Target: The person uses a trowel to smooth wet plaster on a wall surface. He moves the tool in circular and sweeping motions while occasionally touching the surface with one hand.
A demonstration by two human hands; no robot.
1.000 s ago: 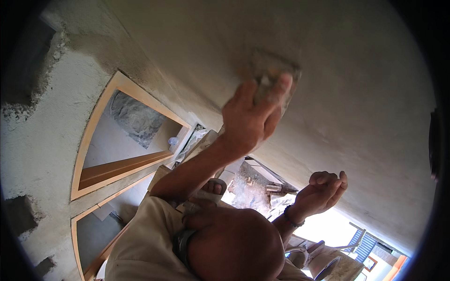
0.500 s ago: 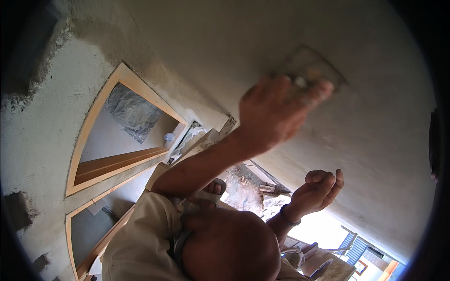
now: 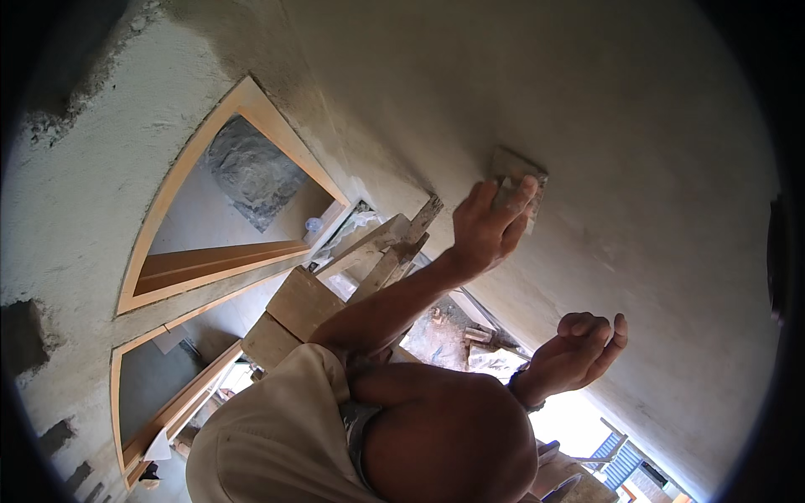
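Fingers (image 3: pixel 530 186) of L hand (image 3: pixel 486 225): bent over back of flat, grey, mortar-stained, four-cornered trowel (image 3: pixel 517 158), apparently pinching its grip; handle hidden, thumb vs. index can't tell. R hand (image 3: pixel 579 350): nothing in it, half curled, one finger apart; wall contact unclear.

Trowel posn: on grey-brown, flat plastered wall (image 3: pixel 646 151), right of pale-orange, four-sided wooden frame (image 3: pixel 285 138), approx. level w/ its middle.

Risks (judged): uneven finger pressure → corner digging in, gouge/ridge. Poss. knock on rough brown timber plank (image 3: pixel 422 220), between trowel and frame, if swung back frame-ward.

Orientation: free edge up, sloping down away from frame. Long axis prob. along outer side edge, roughly vert.; lower end hidden, unconfirmed.
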